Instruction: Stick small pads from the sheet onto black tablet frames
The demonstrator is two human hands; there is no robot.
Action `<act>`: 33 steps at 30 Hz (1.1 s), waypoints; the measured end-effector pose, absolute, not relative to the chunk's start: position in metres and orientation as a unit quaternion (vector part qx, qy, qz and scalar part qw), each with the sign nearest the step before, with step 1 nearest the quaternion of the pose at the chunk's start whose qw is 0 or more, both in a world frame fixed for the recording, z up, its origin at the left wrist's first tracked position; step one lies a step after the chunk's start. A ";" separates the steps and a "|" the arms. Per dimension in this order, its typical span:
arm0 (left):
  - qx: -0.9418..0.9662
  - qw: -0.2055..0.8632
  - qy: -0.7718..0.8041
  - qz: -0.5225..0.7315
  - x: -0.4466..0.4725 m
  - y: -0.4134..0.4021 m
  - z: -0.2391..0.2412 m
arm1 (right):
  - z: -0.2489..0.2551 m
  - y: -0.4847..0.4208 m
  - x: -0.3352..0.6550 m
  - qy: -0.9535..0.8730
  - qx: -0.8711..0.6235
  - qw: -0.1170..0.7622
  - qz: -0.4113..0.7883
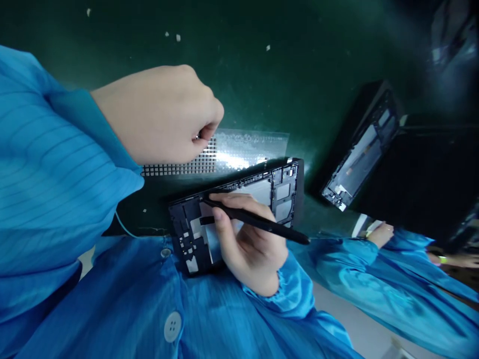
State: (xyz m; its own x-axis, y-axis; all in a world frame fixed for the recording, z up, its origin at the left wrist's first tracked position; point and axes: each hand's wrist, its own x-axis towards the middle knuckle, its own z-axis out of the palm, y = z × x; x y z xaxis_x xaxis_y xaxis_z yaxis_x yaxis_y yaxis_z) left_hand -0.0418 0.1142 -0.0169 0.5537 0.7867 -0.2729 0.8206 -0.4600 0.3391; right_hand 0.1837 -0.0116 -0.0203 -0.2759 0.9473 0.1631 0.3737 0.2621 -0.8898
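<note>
My left hand is curled into a fist over a sheet of small grey square pads on a clear liner. Whatever its fingers hold, if anything, is hidden. Between the thumb and fingers of my right hand is a slim black pen-shaped tool. Its thin tip points left, at the upper edge of an opened tablet-like housing. That housing lies tilted near my body, with black and silver inner parts showing. My right hand covers its middle.
A second opened housing lies at the right on the green table mat, beside a large dark panel. Small white scraps are scattered on the mat. At lower right another person's hand and blue sleeve show.
</note>
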 end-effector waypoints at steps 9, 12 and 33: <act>0.843 0.277 0.461 0.012 -0.050 0.115 -0.019 | -0.024 0.143 0.198 -0.780 -0.355 0.198 0.476; 0.845 0.281 0.455 0.027 -0.049 0.113 -0.022 | -0.030 0.150 0.197 -0.766 -0.368 0.183 0.495; 0.839 0.254 0.482 0.000 -0.043 0.113 -0.019 | -0.039 -0.017 0.194 -0.640 -0.493 0.453 0.377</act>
State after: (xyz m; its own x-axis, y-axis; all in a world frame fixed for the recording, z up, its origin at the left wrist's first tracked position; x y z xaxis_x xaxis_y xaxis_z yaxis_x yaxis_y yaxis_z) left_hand -0.0428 0.1129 -0.0186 0.5359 0.8083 -0.2437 0.8080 -0.4073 0.4257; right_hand 0.1945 -0.0170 -0.0386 -0.1032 0.9725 0.2086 0.2898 0.2300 -0.9290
